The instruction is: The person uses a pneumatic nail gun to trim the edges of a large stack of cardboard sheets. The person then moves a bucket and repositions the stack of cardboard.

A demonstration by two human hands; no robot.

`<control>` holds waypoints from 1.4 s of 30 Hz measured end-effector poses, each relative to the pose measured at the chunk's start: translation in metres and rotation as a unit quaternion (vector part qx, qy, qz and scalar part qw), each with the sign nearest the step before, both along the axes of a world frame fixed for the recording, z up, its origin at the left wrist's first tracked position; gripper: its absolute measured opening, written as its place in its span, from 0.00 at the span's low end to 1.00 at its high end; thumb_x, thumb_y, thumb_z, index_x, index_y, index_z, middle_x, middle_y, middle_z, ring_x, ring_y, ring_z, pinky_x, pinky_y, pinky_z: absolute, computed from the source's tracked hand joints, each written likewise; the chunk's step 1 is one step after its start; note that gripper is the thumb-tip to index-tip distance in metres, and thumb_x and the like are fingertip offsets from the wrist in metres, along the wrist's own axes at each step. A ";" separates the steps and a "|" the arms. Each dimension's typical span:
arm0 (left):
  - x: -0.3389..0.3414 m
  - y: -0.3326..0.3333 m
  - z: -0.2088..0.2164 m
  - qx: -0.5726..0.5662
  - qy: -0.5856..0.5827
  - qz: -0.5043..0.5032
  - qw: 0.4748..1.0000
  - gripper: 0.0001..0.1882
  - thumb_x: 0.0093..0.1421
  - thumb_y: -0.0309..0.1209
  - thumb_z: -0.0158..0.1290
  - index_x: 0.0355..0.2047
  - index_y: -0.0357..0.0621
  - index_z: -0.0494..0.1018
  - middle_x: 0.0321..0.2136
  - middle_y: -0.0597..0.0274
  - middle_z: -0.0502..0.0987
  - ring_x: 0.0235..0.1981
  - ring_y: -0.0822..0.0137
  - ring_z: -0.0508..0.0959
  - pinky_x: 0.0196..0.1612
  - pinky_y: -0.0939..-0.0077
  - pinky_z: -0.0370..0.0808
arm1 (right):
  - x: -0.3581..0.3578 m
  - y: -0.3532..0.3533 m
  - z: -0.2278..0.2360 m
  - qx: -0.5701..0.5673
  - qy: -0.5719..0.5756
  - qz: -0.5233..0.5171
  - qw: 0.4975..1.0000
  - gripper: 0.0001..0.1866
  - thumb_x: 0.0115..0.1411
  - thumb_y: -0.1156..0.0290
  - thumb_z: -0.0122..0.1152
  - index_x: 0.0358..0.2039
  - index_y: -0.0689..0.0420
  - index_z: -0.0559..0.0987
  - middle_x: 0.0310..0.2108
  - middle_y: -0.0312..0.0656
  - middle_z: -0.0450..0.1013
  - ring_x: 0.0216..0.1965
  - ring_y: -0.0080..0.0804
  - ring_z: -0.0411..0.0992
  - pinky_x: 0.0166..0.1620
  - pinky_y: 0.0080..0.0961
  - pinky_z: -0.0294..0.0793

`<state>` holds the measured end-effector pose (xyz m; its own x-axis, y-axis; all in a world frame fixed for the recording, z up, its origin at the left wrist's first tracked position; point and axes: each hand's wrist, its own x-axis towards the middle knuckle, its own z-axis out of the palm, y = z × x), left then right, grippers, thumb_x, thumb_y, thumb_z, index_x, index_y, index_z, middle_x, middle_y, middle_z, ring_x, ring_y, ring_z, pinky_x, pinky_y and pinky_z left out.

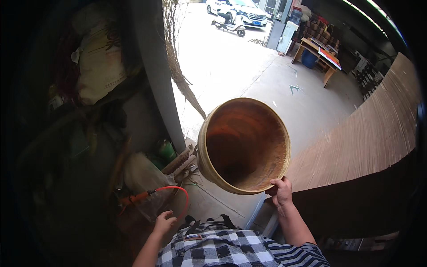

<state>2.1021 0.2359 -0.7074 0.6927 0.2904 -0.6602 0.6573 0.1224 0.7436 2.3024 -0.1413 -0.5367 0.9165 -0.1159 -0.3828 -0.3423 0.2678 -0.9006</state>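
A large round bucket (249, 147), yellowish outside and stained rusty brown within, is tilted so its mouth faces me. My right hand (281, 192) grips its rim at the lower right, thumb over the edge. Deep shadow hides the bucket's bottom, and no contents can be made out. My left hand (165, 221) hangs low near my waist, away from the bucket, with its fingers apart and nothing in them. Just beyond that hand curves a red hose (183, 196) joined to an orange tool handle (138, 197).
On the right rises a big stack of brown sheets (356, 147). Clear plastic bags, a green bottle (166, 150) and rolled material crowd the dark left side beside a door post (155, 71). A twig broom (180, 66) leans there. A wooden desk (318, 55) stands farther off.
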 end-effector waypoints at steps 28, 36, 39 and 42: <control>0.162 -0.102 -0.081 0.039 0.354 0.175 0.918 0.21 0.45 0.24 0.54 0.42 0.31 0.71 0.31 0.55 0.77 0.28 0.69 0.76 0.31 0.76 0.74 | 0.520 0.011 -0.395 0.068 0.237 -0.116 0.962 0.18 0.45 0.78 0.55 0.38 0.56 0.65 0.30 0.46 0.67 0.25 0.41 0.69 0.25 0.34 0.73; 0.249 -0.189 -0.065 -0.165 0.339 0.209 0.902 0.21 0.55 0.25 0.54 0.49 0.34 0.66 0.40 0.55 0.74 0.41 0.70 0.75 0.43 0.80 0.73 | 0.565 0.092 -0.542 0.111 0.282 -0.116 0.946 0.20 0.46 0.82 0.53 0.42 0.56 0.66 0.32 0.44 0.69 0.26 0.38 0.71 0.26 0.32 0.76; 0.279 -0.202 -0.067 -0.228 0.219 0.236 0.919 0.23 0.53 0.27 0.55 0.50 0.36 0.66 0.43 0.55 0.74 0.39 0.73 0.75 0.41 0.81 0.73 | 0.552 0.112 -0.580 0.156 0.294 -0.095 0.938 0.18 0.50 0.79 0.54 0.43 0.59 0.66 0.37 0.46 0.68 0.34 0.40 0.70 0.32 0.35 0.77; 0.284 -0.209 -0.070 -0.260 0.152 0.270 0.915 0.22 0.55 0.25 0.53 0.51 0.36 0.65 0.45 0.55 0.72 0.43 0.73 0.74 0.47 0.80 0.70 | 0.533 0.134 -0.580 0.104 0.386 0.003 0.917 0.17 0.54 0.73 0.54 0.44 0.60 0.66 0.39 0.47 0.68 0.36 0.41 0.71 0.34 0.36 0.77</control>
<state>2.3860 0.0273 -0.7772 0.3020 0.1290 -0.9445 0.5630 0.7754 0.2859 2.8353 -0.0072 -1.1168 0.3637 0.0376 -0.9308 -0.8583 0.4020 -0.3191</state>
